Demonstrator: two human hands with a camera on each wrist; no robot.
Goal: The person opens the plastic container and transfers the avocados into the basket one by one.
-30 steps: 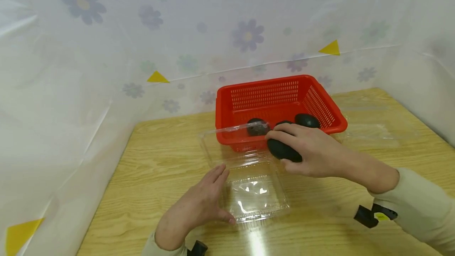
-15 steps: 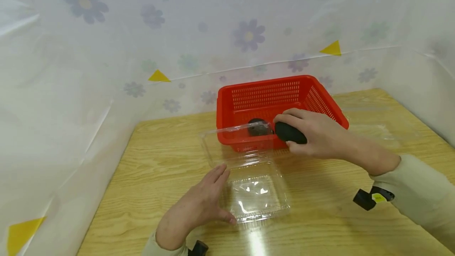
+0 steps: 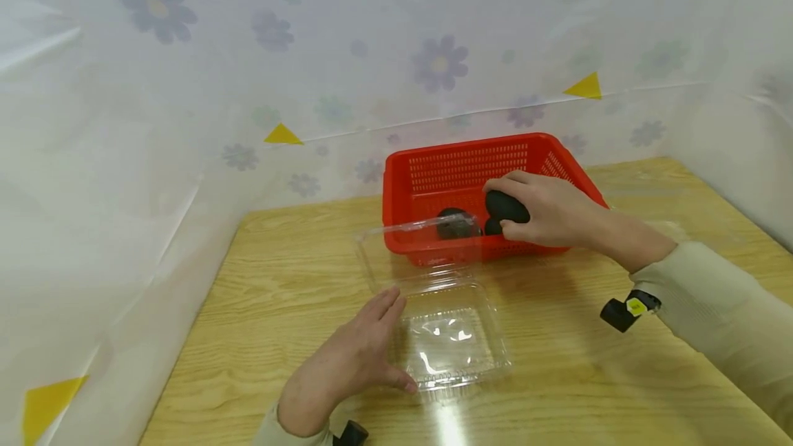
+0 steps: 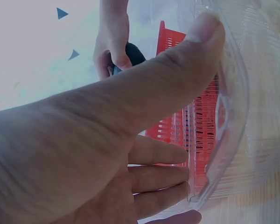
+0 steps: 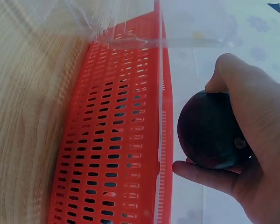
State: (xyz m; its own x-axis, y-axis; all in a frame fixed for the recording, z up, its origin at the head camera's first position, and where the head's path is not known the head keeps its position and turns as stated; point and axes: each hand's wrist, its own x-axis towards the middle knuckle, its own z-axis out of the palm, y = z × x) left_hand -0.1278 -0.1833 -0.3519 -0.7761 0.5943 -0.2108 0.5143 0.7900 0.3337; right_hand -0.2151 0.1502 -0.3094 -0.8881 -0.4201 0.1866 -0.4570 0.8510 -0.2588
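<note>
My right hand [image 3: 548, 208] grips a dark green avocado [image 3: 506, 206] above the front right of a red plastic basket [image 3: 458, 165]. In the right wrist view, thumb and fingers wrap round the avocado [image 5: 210, 130], its stem scar facing my palm. Below it in the basket sit other dark avocados, one [image 3: 458, 224] seen through a clear lid and another [image 3: 493, 227] partly hidden. My left hand [image 3: 350, 356] lies at the left side of an open clear clamshell box [image 3: 446, 336], fingers extended, thumb at its front corner. The box's raised lid [image 3: 372, 253] overlaps the basket's front.
Another clear plastic piece [image 3: 672, 229] lies right of the basket, partly behind my right arm. A wooden table [image 3: 279, 281] carries everything. White flowered sheeting [image 3: 334, 40] encloses the back and sides, with yellow triangles [image 3: 283, 134] stuck on it.
My right hand has moved back and up with the avocado, from near the basket's front rim to over its inside. The left hand and clamshell box have stayed in place.
</note>
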